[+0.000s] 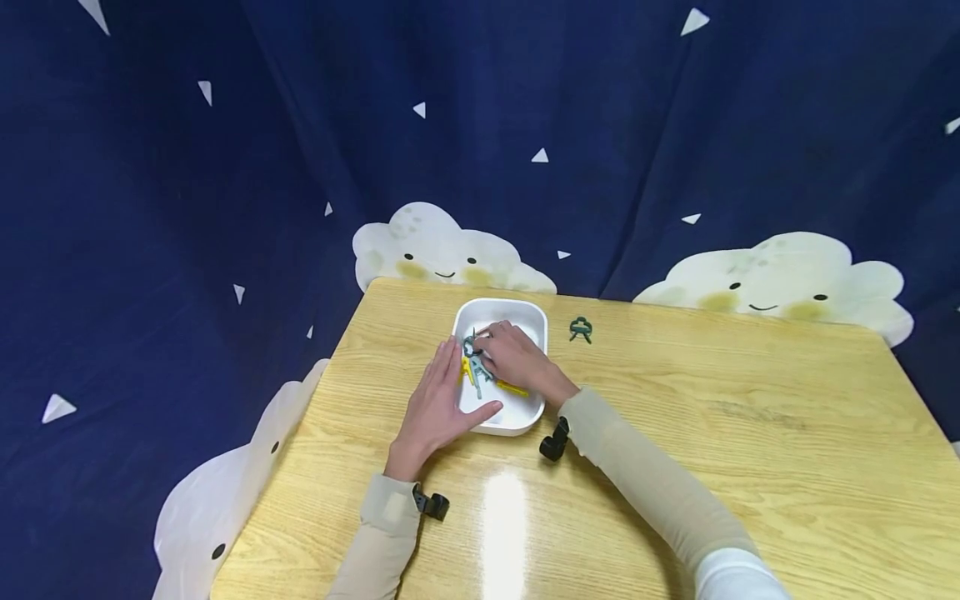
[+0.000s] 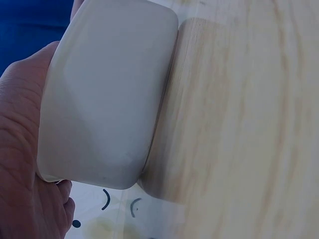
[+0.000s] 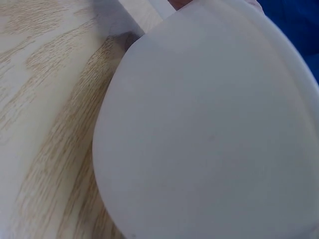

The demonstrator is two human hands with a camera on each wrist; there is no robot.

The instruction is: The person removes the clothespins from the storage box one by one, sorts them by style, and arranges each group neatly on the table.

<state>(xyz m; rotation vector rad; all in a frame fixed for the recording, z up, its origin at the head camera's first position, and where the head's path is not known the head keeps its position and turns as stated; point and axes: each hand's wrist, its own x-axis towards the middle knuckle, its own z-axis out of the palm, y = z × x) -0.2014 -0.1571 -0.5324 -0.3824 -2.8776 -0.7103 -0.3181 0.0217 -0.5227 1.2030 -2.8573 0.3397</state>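
Note:
The white container point(image 1: 501, 427) stands on the table, holding yellow clips point(image 1: 513, 388), a light blue-grey clip point(image 1: 477, 377) and a dark clip point(image 1: 470, 347). My left hand point(image 1: 433, 408) grips its left side, thumb across the near rim. In the left wrist view that hand point(image 2: 25, 144) lies against the container's wall point(image 2: 107, 99). My right hand point(image 1: 517, 358) reaches inside from the right, its curled fingers pinching the dark clip. The container's outer wall point(image 3: 199, 129) blocks the right wrist view of that hand's fingertips.
A dark green clip point(image 1: 581, 329) lies on the wooden table point(image 1: 720, 433), to the right of the container. Behind the table hangs a navy cloth point(image 1: 480, 125) with white triangles and smiling clouds.

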